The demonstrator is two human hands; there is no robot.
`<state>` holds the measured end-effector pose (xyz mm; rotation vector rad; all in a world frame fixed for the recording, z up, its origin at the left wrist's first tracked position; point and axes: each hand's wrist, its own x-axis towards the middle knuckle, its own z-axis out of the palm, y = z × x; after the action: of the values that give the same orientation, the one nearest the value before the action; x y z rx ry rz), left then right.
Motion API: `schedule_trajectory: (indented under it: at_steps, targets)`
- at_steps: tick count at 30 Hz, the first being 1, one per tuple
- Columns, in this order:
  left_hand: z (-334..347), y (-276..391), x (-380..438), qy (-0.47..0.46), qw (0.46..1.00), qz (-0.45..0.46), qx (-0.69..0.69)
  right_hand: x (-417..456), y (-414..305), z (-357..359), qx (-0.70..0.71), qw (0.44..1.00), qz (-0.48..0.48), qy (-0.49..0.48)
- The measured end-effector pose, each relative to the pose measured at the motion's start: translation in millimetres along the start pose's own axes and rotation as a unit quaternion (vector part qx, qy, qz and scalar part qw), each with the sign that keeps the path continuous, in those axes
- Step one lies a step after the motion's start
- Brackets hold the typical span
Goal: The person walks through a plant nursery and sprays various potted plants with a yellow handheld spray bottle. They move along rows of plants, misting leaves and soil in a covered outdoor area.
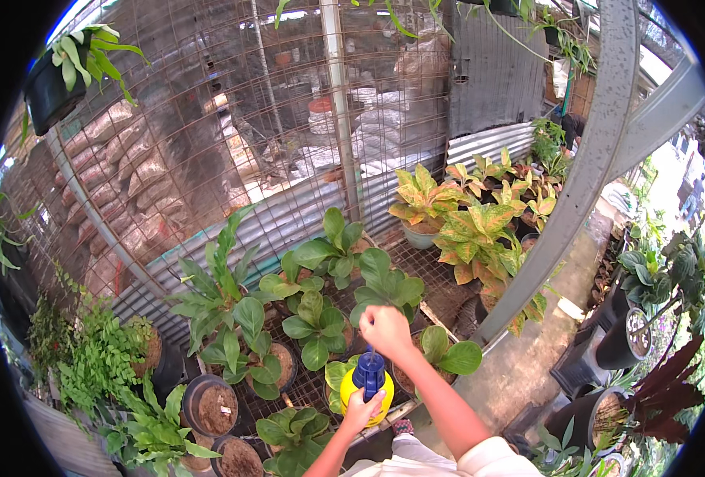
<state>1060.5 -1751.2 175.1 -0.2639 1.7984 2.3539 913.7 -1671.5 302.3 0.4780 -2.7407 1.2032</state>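
Observation:
A yellow pump sprayer bottle (380, 403) with a blue top is held upright in front of me. My left hand (362, 410) grips it by the blue handle. Above the blue top, my right hand (383, 331) is closed in a fist around the top of the pump rod; the knob itself is hidden inside the fingers. Broad-leaved potted plants surround the sprayer, with one plant (448, 350) just right of it under my right forearm. Another leafy plant (314, 328) grows to its upper left.
The pots stand on a wire mesh bench (394, 238). A mesh fence (269, 179) rises behind, with stacked sacks (144, 161) beyond it. A curved metal post (591, 161) crosses at right. Soil-filled pots (215, 410) sit at lower left; a black pot (38, 89) hangs at upper left.

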Motion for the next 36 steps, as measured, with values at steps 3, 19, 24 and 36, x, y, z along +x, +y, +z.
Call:
schedule_trajectory:
  at_steps: [3, 19, 24, 36]
  targets:
    - [-4, 4, 13, -0.005, 1.0, -0.011, -0.021, 42, -26, -43, 0.062, 0.997, -0.027, 0.04]
    - [18, 60, 47, 0.071, 0.994, 0.082, 0.004, 39, 14, 16, -0.095, 0.986, -0.072, -0.118]
    - [17, 52, 58, 0.065, 0.997, 0.025, 0.014, 50, 36, 7, -0.039, 0.987, -0.016, -0.157]
    - [16, 25, 81, 0.028, 0.999, -0.012, 0.013, 121, 47, -44, 0.2, 0.979, -0.028, 0.012]
